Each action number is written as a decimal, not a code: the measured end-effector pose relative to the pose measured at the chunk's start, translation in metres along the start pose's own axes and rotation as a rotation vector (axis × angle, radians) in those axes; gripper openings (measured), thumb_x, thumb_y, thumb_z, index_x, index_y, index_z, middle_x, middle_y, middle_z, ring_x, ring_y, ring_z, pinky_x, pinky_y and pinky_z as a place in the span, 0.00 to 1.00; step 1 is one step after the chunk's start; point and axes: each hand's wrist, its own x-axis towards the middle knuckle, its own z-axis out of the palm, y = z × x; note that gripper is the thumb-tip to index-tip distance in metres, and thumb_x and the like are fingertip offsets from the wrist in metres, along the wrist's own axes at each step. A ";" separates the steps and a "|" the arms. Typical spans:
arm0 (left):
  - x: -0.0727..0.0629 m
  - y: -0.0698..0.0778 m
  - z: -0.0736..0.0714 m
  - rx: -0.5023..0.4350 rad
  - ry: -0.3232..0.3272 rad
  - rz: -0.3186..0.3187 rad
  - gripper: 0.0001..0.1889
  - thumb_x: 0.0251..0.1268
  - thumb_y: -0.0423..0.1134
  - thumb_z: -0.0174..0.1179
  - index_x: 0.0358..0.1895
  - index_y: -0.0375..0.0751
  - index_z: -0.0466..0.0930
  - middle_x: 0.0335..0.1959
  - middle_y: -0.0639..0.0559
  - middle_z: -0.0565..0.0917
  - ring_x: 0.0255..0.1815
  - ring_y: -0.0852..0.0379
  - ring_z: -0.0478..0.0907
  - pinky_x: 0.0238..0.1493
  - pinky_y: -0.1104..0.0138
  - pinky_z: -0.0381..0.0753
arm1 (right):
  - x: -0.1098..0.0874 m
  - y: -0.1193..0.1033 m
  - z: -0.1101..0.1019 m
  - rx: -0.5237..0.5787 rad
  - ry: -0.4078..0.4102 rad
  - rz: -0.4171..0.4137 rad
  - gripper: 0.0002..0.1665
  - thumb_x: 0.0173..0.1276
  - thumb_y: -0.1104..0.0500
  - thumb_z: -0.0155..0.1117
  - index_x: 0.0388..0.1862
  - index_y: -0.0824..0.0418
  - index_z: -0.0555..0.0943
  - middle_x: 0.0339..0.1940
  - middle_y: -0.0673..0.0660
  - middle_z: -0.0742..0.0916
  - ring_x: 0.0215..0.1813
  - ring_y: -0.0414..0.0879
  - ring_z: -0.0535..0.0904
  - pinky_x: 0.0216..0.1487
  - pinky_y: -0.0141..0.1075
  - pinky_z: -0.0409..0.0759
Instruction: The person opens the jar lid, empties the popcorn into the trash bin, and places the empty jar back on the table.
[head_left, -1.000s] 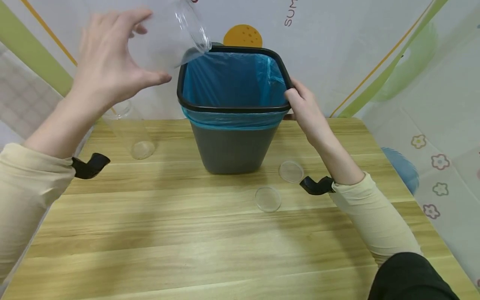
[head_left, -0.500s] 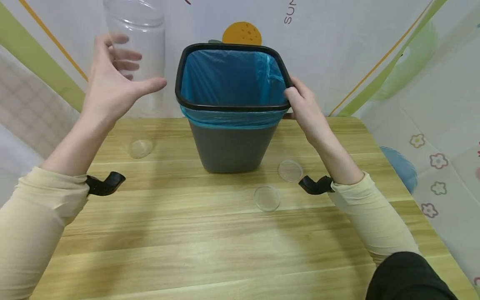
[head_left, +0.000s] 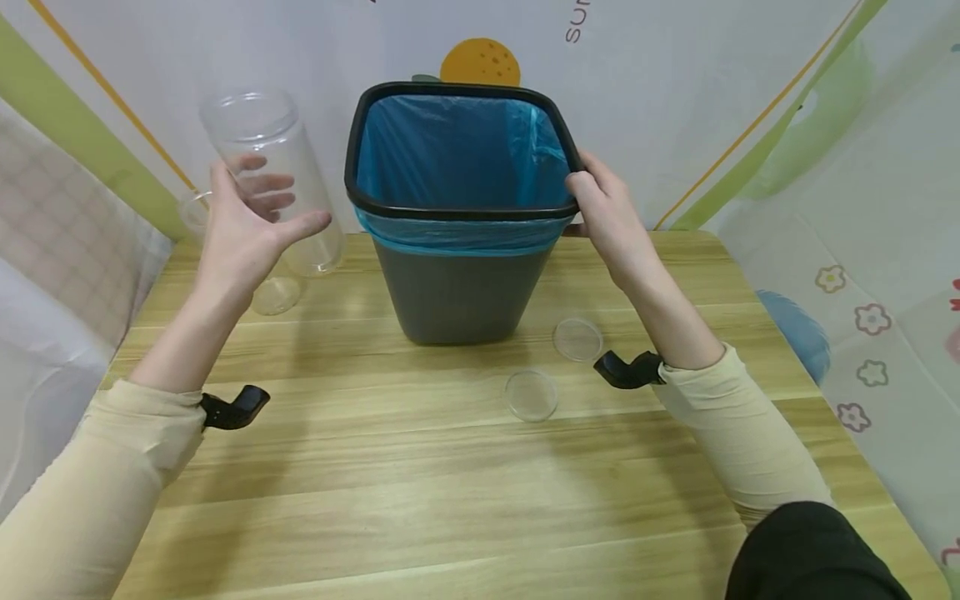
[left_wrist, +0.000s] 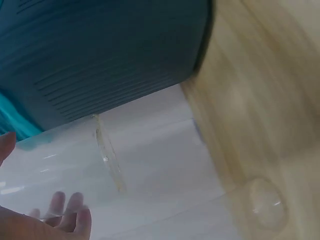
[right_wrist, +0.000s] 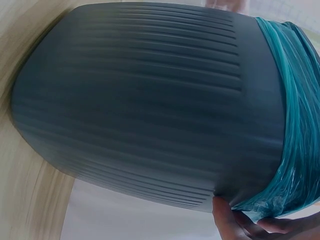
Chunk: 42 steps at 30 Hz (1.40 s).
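My left hand [head_left: 243,229] grips a tall clear jar [head_left: 307,179], its fingers seen through the wall. Roughly upright, the jar is left of the bin; in the left wrist view its base [left_wrist: 110,157] appears off the wood. Behind my left wrist, a second clear jar [head_left: 276,297] stands on the table, mostly hidden. A grey waste bin [head_left: 459,296] with a black rim and a blue bag liner [head_left: 450,158] stands at the back middle. My right hand [head_left: 611,221] holds the bin's right rim, thumb on top, fingers [right_wrist: 225,217] underneath.
Two clear round lids lie on the wooden table [head_left: 390,492]: one lid [head_left: 577,340] right of the bin, the other lid [head_left: 531,396] nearer the front. A printed white curtain [head_left: 675,100] hangs behind the table and along its sides.
The jar in my left hand has gone from tilted over the bin's left rim to roughly upright, then down to the left. My right hand keeps its hold on the rim.
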 end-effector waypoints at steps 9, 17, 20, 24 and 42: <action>-0.006 -0.036 0.016 0.052 -0.070 -0.046 0.50 0.56 0.50 0.76 0.77 0.54 0.50 0.77 0.46 0.70 0.76 0.44 0.70 0.76 0.48 0.69 | -0.001 0.001 -0.001 0.005 -0.001 -0.007 0.33 0.78 0.49 0.38 0.81 0.46 0.63 0.77 0.54 0.72 0.68 0.47 0.73 0.68 0.54 0.80; -0.013 -0.062 0.032 0.043 -0.125 -0.067 0.53 0.56 0.44 0.76 0.79 0.49 0.47 0.78 0.41 0.68 0.77 0.41 0.67 0.75 0.43 0.67 | -0.001 0.006 0.001 0.010 -0.013 -0.043 0.32 0.81 0.46 0.38 0.81 0.47 0.64 0.76 0.55 0.74 0.70 0.47 0.73 0.67 0.56 0.80; -0.014 -0.066 0.036 0.043 -0.127 -0.056 0.55 0.55 0.43 0.76 0.80 0.52 0.45 0.77 0.40 0.68 0.77 0.40 0.67 0.75 0.41 0.67 | -0.001 0.007 0.001 0.004 -0.015 -0.044 0.32 0.81 0.45 0.39 0.81 0.47 0.64 0.76 0.55 0.74 0.71 0.47 0.73 0.68 0.56 0.80; -0.014 -0.069 0.040 0.056 -0.126 -0.052 0.55 0.55 0.42 0.76 0.80 0.50 0.44 0.76 0.38 0.69 0.77 0.38 0.67 0.75 0.41 0.67 | -0.002 0.008 0.001 -0.003 -0.014 -0.039 0.32 0.81 0.43 0.39 0.81 0.46 0.64 0.75 0.55 0.74 0.71 0.46 0.72 0.68 0.56 0.80; -0.012 -0.088 0.045 0.078 -0.149 -0.088 0.55 0.56 0.41 0.76 0.79 0.43 0.43 0.75 0.34 0.67 0.77 0.37 0.64 0.75 0.42 0.65 | -0.002 0.011 0.001 -0.038 0.024 -0.051 0.37 0.82 0.37 0.41 0.84 0.47 0.58 0.81 0.52 0.68 0.76 0.47 0.70 0.69 0.56 0.79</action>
